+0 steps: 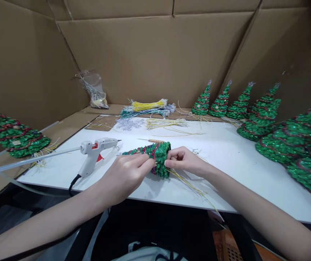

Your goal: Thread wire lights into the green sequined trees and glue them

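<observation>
A small green glitter Christmas tree lies on its side on the white table, its tip pointing left. My left hand grips its body from the near side. My right hand pinches at its wide base, where thin yellow wires trail out toward the table's front edge. Both hands touch the tree.
A white hot glue gun with a long glue stick stands left of my hands. Bundles of yellow, green and silver wires lie at the back. Several finished glitter trees line the right side, one at left. Cardboard walls surround the table.
</observation>
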{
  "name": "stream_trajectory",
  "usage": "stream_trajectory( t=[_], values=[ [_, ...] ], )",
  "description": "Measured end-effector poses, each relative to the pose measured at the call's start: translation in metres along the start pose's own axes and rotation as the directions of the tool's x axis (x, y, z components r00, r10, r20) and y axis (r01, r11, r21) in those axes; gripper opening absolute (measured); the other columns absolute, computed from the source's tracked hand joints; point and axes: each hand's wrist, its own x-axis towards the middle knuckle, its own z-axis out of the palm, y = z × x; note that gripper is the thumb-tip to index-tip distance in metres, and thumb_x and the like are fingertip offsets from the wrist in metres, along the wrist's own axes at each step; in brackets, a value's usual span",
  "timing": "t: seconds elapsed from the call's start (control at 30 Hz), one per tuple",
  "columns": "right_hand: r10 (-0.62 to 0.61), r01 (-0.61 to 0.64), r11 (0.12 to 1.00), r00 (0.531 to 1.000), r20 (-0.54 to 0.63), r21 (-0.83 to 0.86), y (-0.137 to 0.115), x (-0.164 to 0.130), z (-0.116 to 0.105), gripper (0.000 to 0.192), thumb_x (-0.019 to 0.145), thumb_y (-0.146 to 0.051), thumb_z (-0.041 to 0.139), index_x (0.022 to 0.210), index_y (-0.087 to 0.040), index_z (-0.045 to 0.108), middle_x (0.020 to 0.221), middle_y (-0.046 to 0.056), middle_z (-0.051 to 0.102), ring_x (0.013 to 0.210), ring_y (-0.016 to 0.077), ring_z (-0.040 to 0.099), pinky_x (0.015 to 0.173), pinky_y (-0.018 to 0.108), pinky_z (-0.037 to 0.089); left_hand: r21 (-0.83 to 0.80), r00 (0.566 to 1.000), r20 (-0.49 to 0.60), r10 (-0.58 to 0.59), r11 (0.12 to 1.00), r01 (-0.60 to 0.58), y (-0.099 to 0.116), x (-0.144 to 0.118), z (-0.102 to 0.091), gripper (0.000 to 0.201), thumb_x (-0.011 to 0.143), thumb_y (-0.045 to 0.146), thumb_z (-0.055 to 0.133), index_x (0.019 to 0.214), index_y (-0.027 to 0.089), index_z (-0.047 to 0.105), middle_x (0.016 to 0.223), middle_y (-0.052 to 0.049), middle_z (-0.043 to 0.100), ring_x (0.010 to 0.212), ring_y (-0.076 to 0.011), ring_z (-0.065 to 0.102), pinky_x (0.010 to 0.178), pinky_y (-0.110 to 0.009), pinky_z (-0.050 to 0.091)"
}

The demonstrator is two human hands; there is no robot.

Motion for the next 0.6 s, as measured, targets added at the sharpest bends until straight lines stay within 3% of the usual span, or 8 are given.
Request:
stream_trajectory(
  t=[0.23, 0.47, 0.6],
  values=[
    [-0.03, 0.029, 0.999, 0.999, -0.018, -0.026, 0.0, -0.001, 0.007, 0.04, 0.077, -0.048, 0.073, 0.063, -0.015, 0.057, 0.052, -0.008, 0.03, 0.051, 0.0073, 0.023, 0.049, 0.026, 0.014, 0.032, 0.988, 0.009, -0.155, 0.987, 0.155, -0.002, 0.003, -0.007, 0.018, 0.096, 0.026, 0.05, 0.084, 0.016, 0.06, 0.073, -0.001, 0.063, 0.064, -0.0145, 0.06, 0.058, -0.026, 0.038],
    [-0.022, 0.018, 0.999, 0.995, 0.093, 0.042, -0.008, -0.004, -0.001, 0.031, 0.082, -0.043, 0.065, 0.074, -0.013, 0.063, 0.051, -0.007, 0.037, 0.048, 0.0074, 0.028, 0.048, 0.026, 0.017, -0.06, 0.967, 0.136, -0.217, 0.972, 0.226, 0.002, 0.009, -0.011, 0.016, 0.092, 0.023, 0.046, 0.079, 0.018, 0.054, 0.071, 0.0, 0.058, 0.061, -0.0141, 0.055, 0.057, -0.026, 0.036],
    [-0.055, 0.052, 0.998, 0.995, 0.078, 0.048, -0.004, -0.001, -0.001, 0.023, 0.077, -0.035, 0.068, 0.079, -0.012, 0.064, 0.051, -0.008, 0.034, 0.049, 0.0074, 0.028, 0.049, 0.025, 0.021, -0.106, 0.953, 0.201, -0.228, 0.962, 0.253, 0.001, 0.015, -0.01, 0.018, 0.091, 0.021, 0.043, 0.076, 0.018, 0.051, 0.07, 0.0, 0.057, 0.06, -0.0138, 0.053, 0.058, -0.025, 0.036]
  ],
)
